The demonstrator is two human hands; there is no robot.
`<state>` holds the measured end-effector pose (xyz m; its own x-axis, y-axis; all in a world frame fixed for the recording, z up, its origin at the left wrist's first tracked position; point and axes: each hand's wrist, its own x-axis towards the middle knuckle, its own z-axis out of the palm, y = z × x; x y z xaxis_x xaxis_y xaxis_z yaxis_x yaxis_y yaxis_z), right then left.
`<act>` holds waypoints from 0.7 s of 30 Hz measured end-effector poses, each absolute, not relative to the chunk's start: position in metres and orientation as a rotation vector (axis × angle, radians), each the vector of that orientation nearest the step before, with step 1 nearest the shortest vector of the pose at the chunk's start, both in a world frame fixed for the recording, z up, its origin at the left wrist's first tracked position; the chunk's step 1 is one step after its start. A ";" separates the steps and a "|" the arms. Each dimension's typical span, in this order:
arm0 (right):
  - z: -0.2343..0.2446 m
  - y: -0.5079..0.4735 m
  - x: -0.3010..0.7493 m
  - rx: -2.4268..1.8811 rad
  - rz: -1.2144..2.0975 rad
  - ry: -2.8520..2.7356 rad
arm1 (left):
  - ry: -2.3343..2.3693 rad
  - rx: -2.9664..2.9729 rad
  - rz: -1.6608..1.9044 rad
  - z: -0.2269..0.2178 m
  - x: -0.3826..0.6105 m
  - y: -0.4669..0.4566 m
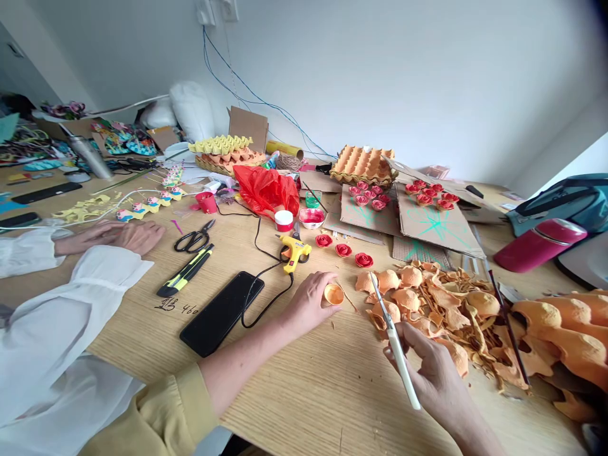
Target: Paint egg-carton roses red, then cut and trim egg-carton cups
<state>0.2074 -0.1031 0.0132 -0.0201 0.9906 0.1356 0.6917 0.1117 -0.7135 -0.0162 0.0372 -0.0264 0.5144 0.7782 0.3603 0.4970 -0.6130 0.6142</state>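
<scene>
My left hand [310,300] is closed around a small orange egg-carton cup [334,293], its round opening facing me. A thin curled strip of carton [349,296] hangs beside the cup. In my right hand [430,361] is a pair of white-handled scissors [398,358], seen edge-on, blades pointing up and away. The blades are apart from the cup and pass in front of several orange egg-carton cups [406,300] on the table. Carton scraps [449,303] lie heaped to the right of them. Three red paper-pulp roses [343,250] sit beyond my left hand.
A black phone [221,313], a yellow glue gun [295,253] with its cord, a utility knife [186,271] and black scissors [194,237] lie left of centre. Another person's hands [137,237] rest at the left. A red bottle [540,244] and orange egg trays [565,323] are at right.
</scene>
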 end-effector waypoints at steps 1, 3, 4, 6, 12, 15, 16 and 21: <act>0.013 -0.103 0.207 -1.638 0.615 -1.777 | 1.030 2.309 0.893 -0.025 -0.017 0.037; 0.013 -0.103 0.207 -1.632 0.609 -1.781 | 0.988 2.285 0.934 -0.021 -0.019 0.035; 0.013 -0.103 0.207 -1.630 0.608 -1.784 | 0.964 2.273 0.948 -0.019 -0.020 0.034; 0.013 -0.102 0.206 -1.635 0.608 -1.789 | 0.921 2.249 0.971 -0.016 -0.021 0.032; 0.010 -0.101 0.207 -1.673 0.597 -1.811 | 0.869 2.213 1.014 -0.010 -0.023 0.029; 0.008 -0.101 0.208 -1.681 0.588 -1.821 | 0.888 2.193 1.024 -0.011 -0.024 0.029; 0.008 -0.101 0.208 -1.683 0.588 -1.822 | 0.901 2.187 1.022 -0.012 -0.024 0.030; 0.009 -0.101 0.206 -1.694 0.589 -1.818 | 0.958 2.171 1.005 -0.020 -0.023 0.033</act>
